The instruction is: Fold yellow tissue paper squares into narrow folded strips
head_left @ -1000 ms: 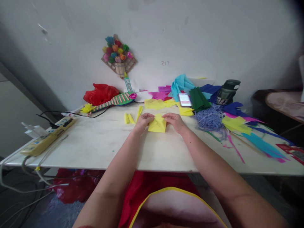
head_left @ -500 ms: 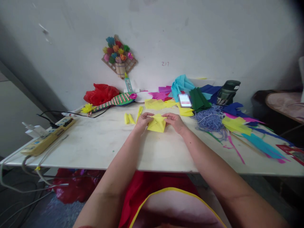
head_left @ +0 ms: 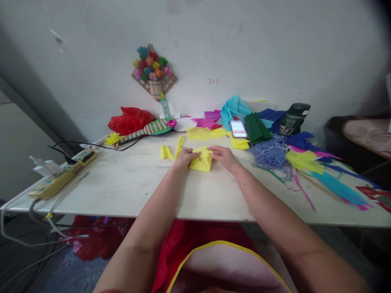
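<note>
A small sheet of yellow crepe paper (head_left: pixel 201 162) is held between my two hands just over the white table, its upper part creased and folded. My left hand (head_left: pixel 184 158) pinches its left edge, thumb on top. On the right side, my right hand (head_left: pixel 224 157) grips the upper right corner between thumb and fingers. Left of my left hand lie rolled yellow paper pieces (head_left: pixel 166 152) and a thin folded yellow strip (head_left: pixel 180 144). Beyond my hands is a flat yellow sheet (head_left: pixel 198 133).
To the right are a tangle of blue-violet yarn (head_left: pixel 270 151), coloured paper scraps (head_left: pixel 305 160) and a dark bottle (head_left: pixel 293 119). A power strip (head_left: pixel 62 175) with cables sits at the left. Behind lie a green paddle-shaped craft (head_left: pixel 155 128), a red bag (head_left: pixel 131 120) and a glue tube (head_left: pixel 165 108).
My left hand has shifted slightly right and inward over the yellow paper, its thumb further across. The paper's upper part looks more folded. The view has barely shifted.
</note>
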Demonstrator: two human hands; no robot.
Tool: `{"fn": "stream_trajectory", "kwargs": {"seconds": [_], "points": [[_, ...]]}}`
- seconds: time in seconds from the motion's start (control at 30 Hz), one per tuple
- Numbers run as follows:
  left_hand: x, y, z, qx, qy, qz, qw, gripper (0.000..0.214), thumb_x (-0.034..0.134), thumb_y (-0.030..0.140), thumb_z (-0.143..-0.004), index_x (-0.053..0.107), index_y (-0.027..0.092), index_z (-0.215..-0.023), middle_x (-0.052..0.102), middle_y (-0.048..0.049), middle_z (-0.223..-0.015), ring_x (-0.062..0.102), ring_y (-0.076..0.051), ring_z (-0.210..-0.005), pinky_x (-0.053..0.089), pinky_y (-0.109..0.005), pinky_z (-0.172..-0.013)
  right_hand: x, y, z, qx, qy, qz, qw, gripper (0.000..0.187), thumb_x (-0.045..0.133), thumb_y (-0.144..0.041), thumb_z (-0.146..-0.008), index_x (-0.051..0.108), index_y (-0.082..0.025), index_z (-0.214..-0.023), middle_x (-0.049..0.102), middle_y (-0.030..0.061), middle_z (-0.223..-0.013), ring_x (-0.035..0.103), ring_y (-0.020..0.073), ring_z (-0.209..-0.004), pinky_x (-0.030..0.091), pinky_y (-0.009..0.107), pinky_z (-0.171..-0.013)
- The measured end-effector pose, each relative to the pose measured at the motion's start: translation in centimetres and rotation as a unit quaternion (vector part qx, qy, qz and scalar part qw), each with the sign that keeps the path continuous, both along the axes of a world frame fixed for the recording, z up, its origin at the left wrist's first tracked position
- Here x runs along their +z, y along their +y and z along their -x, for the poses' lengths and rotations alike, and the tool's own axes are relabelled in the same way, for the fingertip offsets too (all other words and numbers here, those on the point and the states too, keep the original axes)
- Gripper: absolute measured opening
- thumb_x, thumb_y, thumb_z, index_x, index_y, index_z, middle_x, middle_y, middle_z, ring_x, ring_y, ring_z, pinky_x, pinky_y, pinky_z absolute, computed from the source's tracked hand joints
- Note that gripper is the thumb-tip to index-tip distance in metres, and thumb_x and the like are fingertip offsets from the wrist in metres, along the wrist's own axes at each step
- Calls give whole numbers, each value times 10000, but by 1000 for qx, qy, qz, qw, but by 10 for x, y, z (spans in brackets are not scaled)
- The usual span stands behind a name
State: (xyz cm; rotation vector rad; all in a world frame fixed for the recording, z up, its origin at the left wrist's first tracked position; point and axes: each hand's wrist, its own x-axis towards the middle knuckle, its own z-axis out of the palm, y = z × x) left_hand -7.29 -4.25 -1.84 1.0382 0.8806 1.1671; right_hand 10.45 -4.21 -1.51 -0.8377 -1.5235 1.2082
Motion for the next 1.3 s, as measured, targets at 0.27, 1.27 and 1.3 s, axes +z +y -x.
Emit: {"fn": "stream_trajectory", "kwargs": {"seconds": [0.27, 1.27, 1.3], "points": [[-1, 1, 1, 11, 26, -33, 999, 302, 754, 285, -490, 526, 154, -637, 618, -6, -603, 578, -135, -530, 451, -249, -523, 0, 2, 0, -10, -2, 51, 999, 246, 638, -303, -650, 649, -167, -855, 634, 4, -627, 557, 124, -495, 485, 288, -518], [-5, 3, 0, 2, 20, -22, 1000, 403, 785, 232, -443, 571, 141, -773, 644, -27, -650, 608, -167, -574, 483, -297, -573, 0, -2, 1, 42, -38, 33, 998, 503, 662, -273, -632, 548, -179, -1113, 526, -70, -479, 519, 106, -437, 464, 244, -456], [-4, 3, -1, 4, 16, -22, 1000, 417, 789, 222, -433, 566, 144, -777, 639, -20, -641, 608, -167, -573, 486, -303, -578, 0, -1, 1, 47, -37, 34, 998, 514, 662, -274, -633, 545, -182, -1124, 525, -70, -480, 521, 108, -440, 463, 245, -456]]}}
